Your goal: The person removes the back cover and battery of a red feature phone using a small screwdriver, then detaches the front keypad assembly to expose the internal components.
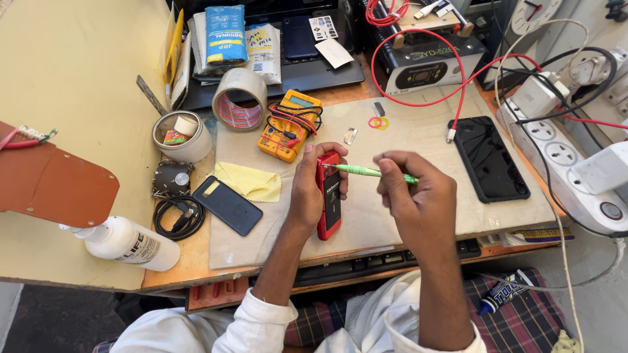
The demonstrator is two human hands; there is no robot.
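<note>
Seen from the head camera, looking down on a cluttered worktop (85, 78). Left hand (313, 186) wrapped around a small red phone (328, 196), thumb along its left edge, fingers curled over the far end, phone lying near the middle of a beige mat (405, 140). Right hand (415, 193) closed in a pinch on a green screwdriver (369, 172), shaft level and pointing left, tip meeting the far end of the phone. Just left of the left hand, a yellow cloth (252, 181) and a dark phone (227, 205) lying face down at the mat's edge. Farther off, a yellow multimeter (290, 124) with red and black leads wound round it, and beside it a roll of tape (240, 98). Left of that, a white tub (184, 137) holding small bits, with a coiled black cable (176, 217) and a white bottle (127, 243) nearer. On the right of the mat, a black smartphone (489, 159), screen up, well apart from the hands. Beyond it, a white power strip (556, 153) along the right edge, red wires (451, 85) looping from a box at the far side. A closed laptop (288, 68) at the far centre, with packets stacked on it.
</note>
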